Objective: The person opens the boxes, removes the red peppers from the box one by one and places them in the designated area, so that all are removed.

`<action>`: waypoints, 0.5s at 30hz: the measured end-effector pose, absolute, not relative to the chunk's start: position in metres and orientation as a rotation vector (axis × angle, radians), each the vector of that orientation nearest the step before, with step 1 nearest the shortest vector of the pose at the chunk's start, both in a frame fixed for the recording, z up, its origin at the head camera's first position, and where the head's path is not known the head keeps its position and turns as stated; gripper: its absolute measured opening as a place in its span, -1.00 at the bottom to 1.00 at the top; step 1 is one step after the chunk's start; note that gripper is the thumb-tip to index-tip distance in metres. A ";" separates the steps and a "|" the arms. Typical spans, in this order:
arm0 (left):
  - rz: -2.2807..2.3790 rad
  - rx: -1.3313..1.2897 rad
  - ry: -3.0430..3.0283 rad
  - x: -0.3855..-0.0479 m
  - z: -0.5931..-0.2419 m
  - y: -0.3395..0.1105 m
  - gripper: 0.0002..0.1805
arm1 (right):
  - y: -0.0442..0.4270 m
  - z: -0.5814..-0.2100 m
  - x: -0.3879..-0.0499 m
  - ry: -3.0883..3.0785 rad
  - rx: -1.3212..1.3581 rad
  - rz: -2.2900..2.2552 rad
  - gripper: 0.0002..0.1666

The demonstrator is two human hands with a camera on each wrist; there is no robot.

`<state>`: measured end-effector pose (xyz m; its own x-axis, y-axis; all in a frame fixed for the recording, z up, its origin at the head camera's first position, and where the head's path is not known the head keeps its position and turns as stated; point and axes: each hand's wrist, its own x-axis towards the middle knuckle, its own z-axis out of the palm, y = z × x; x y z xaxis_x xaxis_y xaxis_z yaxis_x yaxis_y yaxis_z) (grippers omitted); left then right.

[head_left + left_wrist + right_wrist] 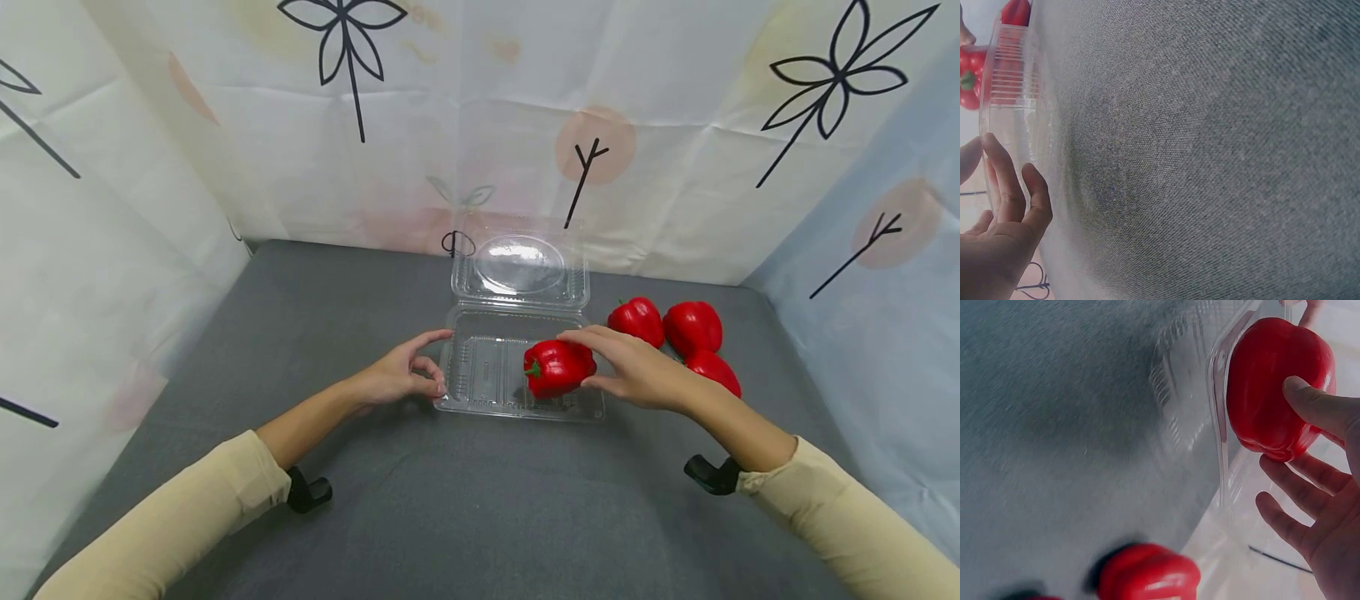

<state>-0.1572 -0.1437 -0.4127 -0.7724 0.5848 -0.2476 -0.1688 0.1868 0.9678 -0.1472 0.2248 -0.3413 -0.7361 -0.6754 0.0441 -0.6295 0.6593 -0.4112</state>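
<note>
A clear plastic clamshell container [480, 400] sits with its lid [520, 287] folded back behind it. My left hand [401, 375] holds the container's left rim, with the thumb near the front corner; its fingertips [999, 147] meet the side wall. A red bell pepper [553, 368] with a green stem is in my right hand [633, 367], over the right half of the container. The right thumb [1313, 403] presses its side while other fingers curl at its end. In the head view, I cannot tell whether the pepper touches the container floor.
To the right of the container lie more red bell peppers [693, 327], one of them partly behind my right wrist. A grey cloth [480, 508] covers the table. Patterned fabric [495, 125] hangs along the back and both sides.
</note>
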 end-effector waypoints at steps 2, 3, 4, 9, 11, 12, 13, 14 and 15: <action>1.643 0.391 1.875 -0.157 -0.413 -0.144 0.01 | 0.232 -0.339 -0.146 2.769 -1.102 -0.628 -0.13; 1.645 0.393 1.872 -0.157 -0.413 -0.144 0.01 | 0.235 -0.338 -0.145 2.775 -1.107 -0.629 -0.12; 1.647 0.395 1.870 -0.157 -0.413 -0.144 0.01 | 0.239 -0.338 -0.145 2.782 -1.112 -0.631 -0.12; 1.650 0.403 1.866 -0.158 -0.414 -0.145 0.01 | 0.255 -0.333 -0.142 2.807 -1.084 -0.648 -0.10; 1.645 0.407 1.871 -0.158 -0.415 -0.145 0.01 | 0.262 -0.332 -0.141 2.824 -1.077 -0.642 -0.10; 1.644 0.409 1.872 -0.158 -0.415 -0.145 0.01 | 0.265 -0.332 -0.140 2.836 -1.079 -0.636 -0.10; 1.643 0.410 1.871 -0.158 -0.415 -0.145 0.00 | 0.269 -0.332 -0.139 2.846 -1.086 -0.634 -0.10; 1.642 0.410 1.871 -0.159 -0.415 -0.145 0.00 | 0.272 -0.331 -0.138 2.860 -1.095 -0.626 -0.10; 1.643 0.411 1.870 -0.159 -0.415 -0.145 0.00 | 0.275 -0.331 -0.137 2.877 -1.104 -0.615 -0.09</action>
